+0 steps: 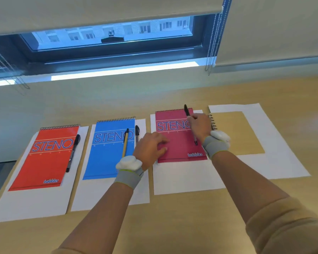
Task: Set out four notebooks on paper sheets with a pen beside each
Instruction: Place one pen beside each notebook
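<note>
Right hand [198,125] pinching black pen [186,110], tilted over magenta notebook [180,149] below the palm. Left hand [151,143] relaxed on same cover, gripping nothing. Risk: pen let go onto cover, not beside it, then rolling. Tan pen [125,143] just left of left wrist, easily knocked. Kraft notebook [237,132] right of right hand, penless.
</note>
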{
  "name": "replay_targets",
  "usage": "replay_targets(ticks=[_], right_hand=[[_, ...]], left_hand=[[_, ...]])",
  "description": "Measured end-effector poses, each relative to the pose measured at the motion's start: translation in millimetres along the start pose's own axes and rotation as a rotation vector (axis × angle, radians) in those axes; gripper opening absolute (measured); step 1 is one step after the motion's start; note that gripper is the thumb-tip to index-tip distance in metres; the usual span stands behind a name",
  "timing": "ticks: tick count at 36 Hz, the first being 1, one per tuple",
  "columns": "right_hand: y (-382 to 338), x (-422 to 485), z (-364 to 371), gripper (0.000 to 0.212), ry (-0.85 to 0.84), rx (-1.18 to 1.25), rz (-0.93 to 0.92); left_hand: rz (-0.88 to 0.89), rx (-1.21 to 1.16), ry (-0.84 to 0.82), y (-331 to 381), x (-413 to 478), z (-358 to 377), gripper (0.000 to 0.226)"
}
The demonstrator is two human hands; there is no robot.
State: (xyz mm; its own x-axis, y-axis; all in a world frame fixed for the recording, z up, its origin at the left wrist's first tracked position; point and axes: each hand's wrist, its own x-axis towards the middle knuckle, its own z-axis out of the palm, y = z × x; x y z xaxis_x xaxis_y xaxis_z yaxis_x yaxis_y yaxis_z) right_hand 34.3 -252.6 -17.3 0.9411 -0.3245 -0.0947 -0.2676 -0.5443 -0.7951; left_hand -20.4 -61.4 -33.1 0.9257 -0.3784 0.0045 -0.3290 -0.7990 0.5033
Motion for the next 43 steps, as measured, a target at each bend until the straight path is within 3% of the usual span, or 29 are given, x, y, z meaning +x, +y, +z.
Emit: replay_targets(ticks=[6,18,43], right_hand=[[28.0,7.6,-13.6,0.03,0.079,-0.033,0.097],[32.5,7.5,-4.3,0.03,0.034,-0.251,0.04],[35.9,2.8,-3.2,0.035,0.07,-0.324,-0.035]], left_hand=[[-0.004,0.035,-0.053,-2.3,1.9,7.8,0.031],[-0.008,0.024,-0.075,-4.8,2.3,9.3,0.028],[-0.01,0.03,-0.093,-2.7,4.0,6.3,0.025]])
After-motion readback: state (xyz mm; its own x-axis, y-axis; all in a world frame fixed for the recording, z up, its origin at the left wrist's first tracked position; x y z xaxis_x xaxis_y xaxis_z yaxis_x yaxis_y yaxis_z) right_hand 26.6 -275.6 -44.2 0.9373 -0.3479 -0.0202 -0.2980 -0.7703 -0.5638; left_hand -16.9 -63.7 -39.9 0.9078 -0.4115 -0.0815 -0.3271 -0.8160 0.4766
